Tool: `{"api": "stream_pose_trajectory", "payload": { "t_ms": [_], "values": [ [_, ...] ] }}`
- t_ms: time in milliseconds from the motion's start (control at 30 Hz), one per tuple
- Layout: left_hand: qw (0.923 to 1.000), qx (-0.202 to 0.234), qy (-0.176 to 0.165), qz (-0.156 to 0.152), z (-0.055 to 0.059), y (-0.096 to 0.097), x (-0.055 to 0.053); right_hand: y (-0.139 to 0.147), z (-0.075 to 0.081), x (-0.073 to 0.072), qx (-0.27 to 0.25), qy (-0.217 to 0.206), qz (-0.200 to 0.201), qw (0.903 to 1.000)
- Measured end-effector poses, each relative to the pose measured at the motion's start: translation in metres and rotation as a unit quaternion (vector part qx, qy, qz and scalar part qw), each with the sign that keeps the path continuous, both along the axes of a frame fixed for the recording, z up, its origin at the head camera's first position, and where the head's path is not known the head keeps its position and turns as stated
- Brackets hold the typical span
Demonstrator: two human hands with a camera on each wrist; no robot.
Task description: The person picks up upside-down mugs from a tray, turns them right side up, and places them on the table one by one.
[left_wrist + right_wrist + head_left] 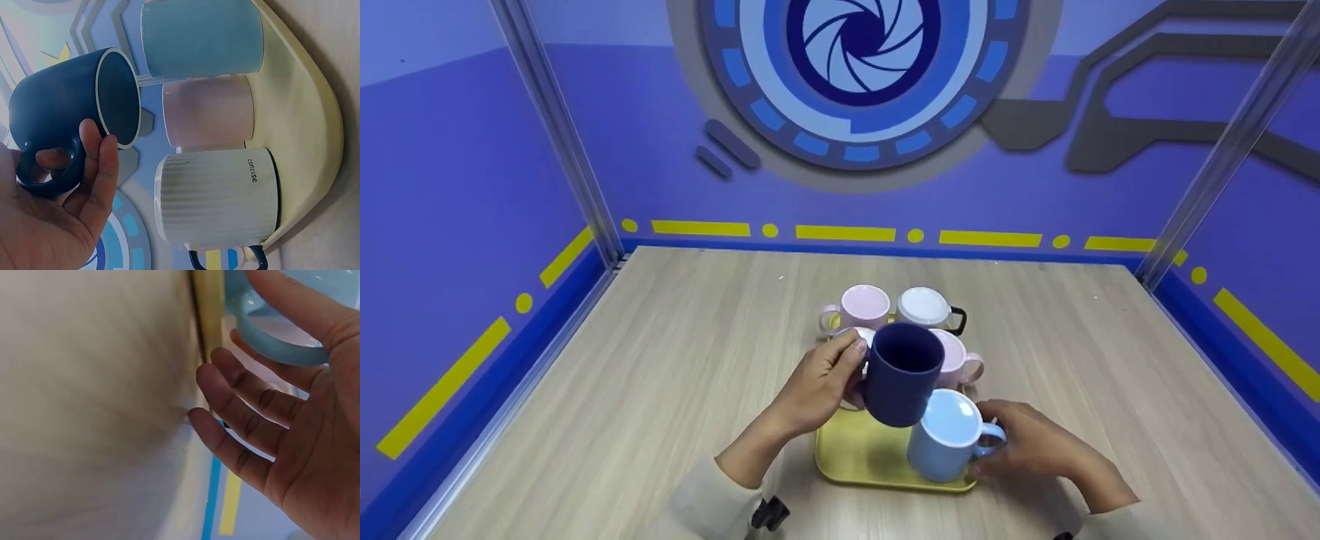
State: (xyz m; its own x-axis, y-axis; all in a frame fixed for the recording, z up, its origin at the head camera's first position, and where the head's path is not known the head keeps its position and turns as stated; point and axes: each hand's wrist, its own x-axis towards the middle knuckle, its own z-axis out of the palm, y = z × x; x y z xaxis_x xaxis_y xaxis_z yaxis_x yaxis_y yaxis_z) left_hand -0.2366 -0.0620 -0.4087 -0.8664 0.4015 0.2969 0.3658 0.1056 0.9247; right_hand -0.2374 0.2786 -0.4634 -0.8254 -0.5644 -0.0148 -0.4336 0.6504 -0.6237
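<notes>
My left hand [821, 382] grips the handle of a dark blue mug [906, 390], lifted above a yellow tray [859, 450]. Its round dark end faces up in the head view. The left wrist view shows fingers curled at the handle, their tips by the white-edged end. A light blue mug [945, 439] stands on the tray's front right corner. Beside its handle is my right hand [1027, 442], thumb by the handle and fingers spread in the right wrist view. Behind stand a pink mug [952, 360] and a ribbed white mug [219, 197] marked "concise", apparently upside down.
Another pink mug [865, 306] stands at the back left of the tray. A white mug [855, 337] is mostly hidden behind the left hand. The wooden table [697, 337] is bounded by purple-blue walls [622, 135] with metal posts at the corners.
</notes>
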Motion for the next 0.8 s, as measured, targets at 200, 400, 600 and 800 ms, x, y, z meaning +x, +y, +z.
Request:
{"api": "stream_pose_trajectory", "payload": {
  "t_ms": [200, 400, 600, 800],
  "values": [
    [0.9999, 0.009, -0.007, -0.004, 0.0, -0.003, 0.0, -0.005, -0.004, 0.0, 0.011, 0.0, -0.004, 0.9999],
    [0.9999, 0.009, 0.0, 0.013, 0.0, -0.011, -0.002, -0.005, -0.006, 0.001, 0.015, 0.001, -0.013, 0.9998],
    [0.9994, 0.008, 0.002, 0.033, 0.0, -0.023, -0.003, -0.006, -0.006, 0.002, 0.023, -0.021, -0.033, 0.9989],
    [0.9984, 0.01, 0.0, 0.056, 0.001, -0.038, -0.005, -0.007, -0.006, 0.003, 0.028, -0.028, -0.041, 0.9983]
  ]
}}
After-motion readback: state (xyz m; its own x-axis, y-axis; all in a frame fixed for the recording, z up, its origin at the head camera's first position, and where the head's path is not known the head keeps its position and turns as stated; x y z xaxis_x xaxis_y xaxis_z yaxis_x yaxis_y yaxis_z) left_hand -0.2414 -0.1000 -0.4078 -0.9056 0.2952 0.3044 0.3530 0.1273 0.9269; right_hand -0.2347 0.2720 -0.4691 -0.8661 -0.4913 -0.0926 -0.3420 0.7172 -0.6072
